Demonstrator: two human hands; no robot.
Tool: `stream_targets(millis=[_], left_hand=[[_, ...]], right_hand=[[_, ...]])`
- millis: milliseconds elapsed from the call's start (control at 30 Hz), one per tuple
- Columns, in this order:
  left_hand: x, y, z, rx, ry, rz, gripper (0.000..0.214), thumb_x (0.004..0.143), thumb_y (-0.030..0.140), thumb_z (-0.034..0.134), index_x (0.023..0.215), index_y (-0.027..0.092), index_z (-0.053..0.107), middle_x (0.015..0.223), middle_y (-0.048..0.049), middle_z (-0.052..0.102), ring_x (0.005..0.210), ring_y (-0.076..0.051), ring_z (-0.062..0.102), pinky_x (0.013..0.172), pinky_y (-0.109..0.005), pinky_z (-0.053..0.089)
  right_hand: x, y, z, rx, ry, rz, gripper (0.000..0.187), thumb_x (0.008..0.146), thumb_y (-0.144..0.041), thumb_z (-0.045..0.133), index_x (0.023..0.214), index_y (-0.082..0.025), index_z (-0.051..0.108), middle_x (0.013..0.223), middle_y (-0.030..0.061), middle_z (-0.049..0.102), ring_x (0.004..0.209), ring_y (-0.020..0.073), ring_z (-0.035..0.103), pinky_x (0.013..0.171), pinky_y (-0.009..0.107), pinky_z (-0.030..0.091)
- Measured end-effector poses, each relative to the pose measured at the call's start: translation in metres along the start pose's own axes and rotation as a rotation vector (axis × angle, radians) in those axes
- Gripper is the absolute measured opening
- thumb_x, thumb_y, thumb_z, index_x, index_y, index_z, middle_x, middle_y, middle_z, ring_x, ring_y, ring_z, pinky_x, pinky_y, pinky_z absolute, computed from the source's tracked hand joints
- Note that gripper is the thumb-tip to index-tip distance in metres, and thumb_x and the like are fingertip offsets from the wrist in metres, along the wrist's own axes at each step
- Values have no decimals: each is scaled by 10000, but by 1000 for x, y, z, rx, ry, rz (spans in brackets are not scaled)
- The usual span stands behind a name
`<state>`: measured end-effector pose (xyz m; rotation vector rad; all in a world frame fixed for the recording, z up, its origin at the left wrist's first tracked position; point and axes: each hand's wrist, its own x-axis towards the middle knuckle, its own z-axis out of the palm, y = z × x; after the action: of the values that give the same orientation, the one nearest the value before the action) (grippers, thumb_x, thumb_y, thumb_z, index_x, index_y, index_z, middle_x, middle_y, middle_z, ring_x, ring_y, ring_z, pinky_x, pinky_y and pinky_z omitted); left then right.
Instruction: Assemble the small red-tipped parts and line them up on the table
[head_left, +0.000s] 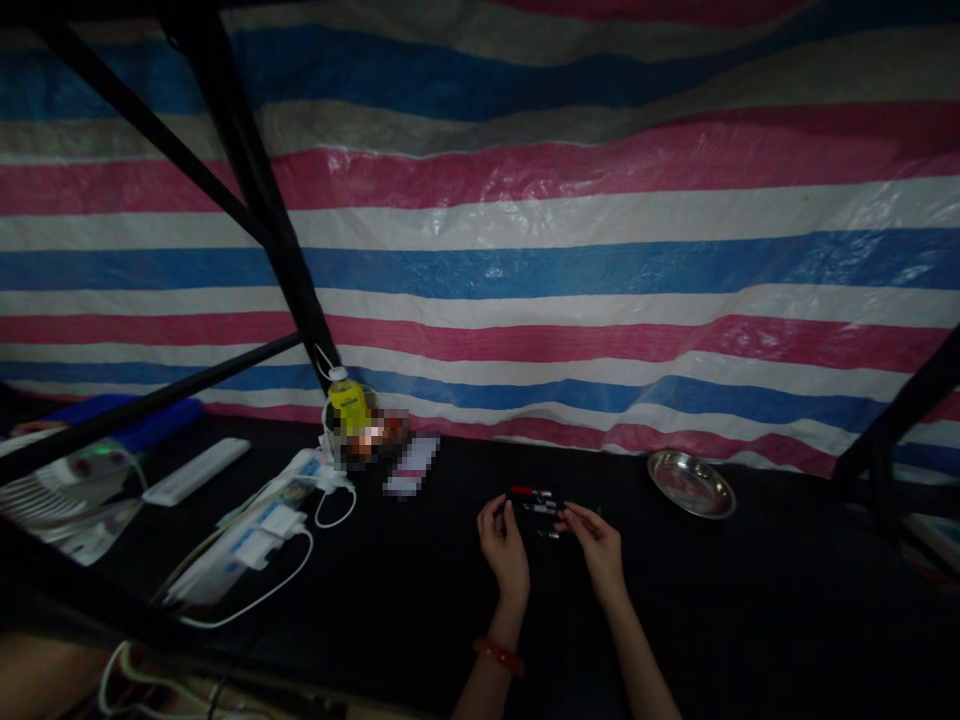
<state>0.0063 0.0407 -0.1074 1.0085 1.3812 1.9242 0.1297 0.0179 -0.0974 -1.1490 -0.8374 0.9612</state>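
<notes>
Over the black table, my left hand (504, 540) and my right hand (596, 542) face each other with fingers pinched. A dark, slim, pen-like object (545, 509) with a silvery part spans the gap between their fingertips, and both seem to hold its ends. Just beyond it lies a red and silver pen-like object (532, 491). Nearer to me, below the fingertips, is another small dark piece with a shiny bit (550, 535). Dim light hides their exact outlines against the black surface. An orange-red bangle (498, 656) circles my left wrist.
Right of my hands stands a round metal dish (691, 484). To the left are a blurred-out card (412, 466), a yellow bottle (349, 402), a power strip (244, 540) with white cables and a white bar (196, 471). A black metal frame (262, 200) rises before the striped sheet (525, 270).
</notes>
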Motion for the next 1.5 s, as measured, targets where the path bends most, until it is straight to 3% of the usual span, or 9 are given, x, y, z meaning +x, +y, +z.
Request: stream_targets(millis=[267,500,667,867,1033,1167,1367,1500], left_hand=[[0,3,0,-57,-51,45,284,781,417,573,873,152,612,920,-68,552,868,-171,580,780,-308,497],[0,5,1,-38,-127,76,222,799,361,564,878,157,604,908,-62,547,848,-160,585,768,-296,506],[-5,11,2,-34,-211,100,172,792,328,572,829,168,622,914,-63,548,868,-166,587,754,-283,509],[-5,14,4,-136,-379,-83,198,748,348,611,806,159,600,808,-31,604,611,-125,625,631,-262,505],[3,17,2,-120,-402,-185,231,722,366,628,800,151,598,597,-1,627,596,-153,638,630,-258,475],[5,19,1,-128,-396,-185,238,708,373,639,784,151,599,629,-10,642,604,-159,646,622,-261,480],[1,19,3,-151,-454,-192,218,694,347,657,766,149,601,623,-8,639,583,-151,642,576,-246,488],[3,19,4,-173,-466,-203,223,670,346,684,726,145,605,592,-3,635,544,-152,638,540,-245,501]], right_hand=[[-6,1,2,-168,-133,-31,449,621,-522,693,878,-156,728,524,25,635,540,172,582,583,297,470],[-4,0,2,-101,-99,-36,421,590,-493,723,845,-158,719,543,19,636,485,145,547,539,286,458],[-1,-5,0,-38,29,-66,375,600,-469,717,811,-160,699,622,36,670,571,166,602,613,299,484],[2,-17,-1,-69,134,-111,366,662,-485,658,810,-151,678,687,39,665,557,131,554,566,261,449],[8,-21,-4,-133,33,-99,387,651,-525,657,757,-153,664,549,-9,575,490,115,484,499,245,395],[13,-19,-9,-201,-47,-89,410,643,-553,654,741,-155,662,519,-14,552,481,122,480,477,243,375],[15,-20,-6,-282,6,-234,410,743,-566,533,767,-171,640,728,41,636,717,188,574,660,280,443],[11,-23,3,-368,57,-228,428,817,-556,411,824,-188,630,796,46,643,809,203,582,764,306,430]])
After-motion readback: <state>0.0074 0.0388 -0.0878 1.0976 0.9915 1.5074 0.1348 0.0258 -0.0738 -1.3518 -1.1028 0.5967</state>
